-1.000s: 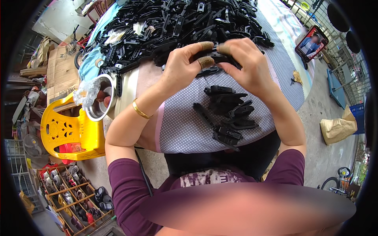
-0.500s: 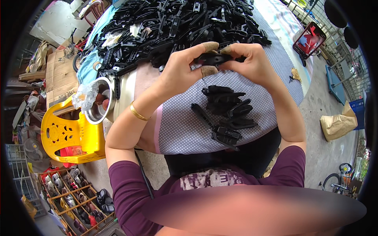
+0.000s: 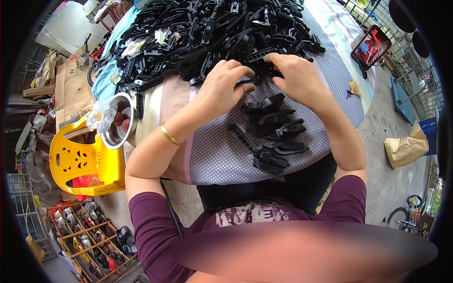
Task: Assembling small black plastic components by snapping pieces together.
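A large heap of black plastic parts (image 3: 188,37), long and slotted, covers the far side of the table. At its near edge are both my hands, with tan finger covers on some fingertips. My left hand (image 3: 222,89) is curved, its thumb and forefinger apart, with dark parts behind the gap. My right hand (image 3: 299,80) has its forefinger by the heap and its thumb spread below; no part is clearly held. Nearer to me, a small row of black plastic clip-like parts (image 3: 283,129) lies on the dotted cloth (image 3: 212,155), some overlapping.
Left of the table stand a metal bowl (image 3: 130,137) with a plastic bag (image 3: 102,115) and a yellow plastic chair (image 3: 71,151). A phone (image 3: 371,48) is propped at the right edge. A paper bag (image 3: 406,148) sits on the floor. Shoe rack (image 3: 89,240) lower left.
The black part held between both hands has left them, and another black part now lies at the far end of the small row. My hands have moved apart slightly.
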Motion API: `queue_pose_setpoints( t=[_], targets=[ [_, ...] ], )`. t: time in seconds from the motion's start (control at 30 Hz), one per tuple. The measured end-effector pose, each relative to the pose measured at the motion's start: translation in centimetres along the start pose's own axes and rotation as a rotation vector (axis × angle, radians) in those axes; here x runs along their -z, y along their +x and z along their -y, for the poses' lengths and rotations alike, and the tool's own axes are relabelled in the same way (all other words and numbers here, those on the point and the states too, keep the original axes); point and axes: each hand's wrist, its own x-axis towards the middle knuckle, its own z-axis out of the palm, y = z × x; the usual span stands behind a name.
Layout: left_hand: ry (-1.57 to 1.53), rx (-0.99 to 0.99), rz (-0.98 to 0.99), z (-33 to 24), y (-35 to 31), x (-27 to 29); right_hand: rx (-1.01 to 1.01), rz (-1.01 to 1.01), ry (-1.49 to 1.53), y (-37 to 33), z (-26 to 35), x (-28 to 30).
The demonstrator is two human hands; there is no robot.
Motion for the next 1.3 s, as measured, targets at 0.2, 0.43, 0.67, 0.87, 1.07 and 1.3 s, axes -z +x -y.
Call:
queue_pose_setpoints(
  t=[0.2,0.43,0.67,0.87,1.07,1.3],
  targets=[
    [0.248,0.011,0.055,-0.3,-0.5,-1.3,-0.215,0.021,0.55,0.5,0.1,1.0],
    [-0.638,0.431,-0.142,0.6,0.6,1.4,-0.112,-0.049,1.16,0.7,2.0,0.7],
    [-1.207,0.606,-0.175,0.4,0.4,0.6,0.244,-0.307,0.571,0.8,2.1,-0.7],
    [-1.422,0.536,-0.139,-0.3,0.2,0.6,0.184,-0.324,0.494,0.7,1.7,-0.9],
    [-1.148,0.44,-0.175,-0.2,-0.1,0.1,0.281,-0.35,0.327,0.6,2.0,-0.6],
    [-0.614,0.2,-0.244,-1.3,0.1,1.0,-0.028,-0.106,0.672,0.6,1.7,1.0]
  ],
)
